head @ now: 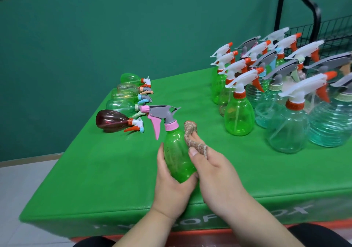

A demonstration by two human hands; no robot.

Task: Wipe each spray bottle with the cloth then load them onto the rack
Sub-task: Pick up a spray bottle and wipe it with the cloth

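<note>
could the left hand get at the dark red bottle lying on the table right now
Probably not yet: the left hand grips the green bottle. The way to the dark red bottle looks free once it lets go.

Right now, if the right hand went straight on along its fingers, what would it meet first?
The green bottle in the left hand: the right hand holds the cloth against its side, or very near it; depth is unclear.

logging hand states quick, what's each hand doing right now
left hand: grips the green spray bottle near its base.
right hand: pinches the cloth against the bottle's side.
</note>
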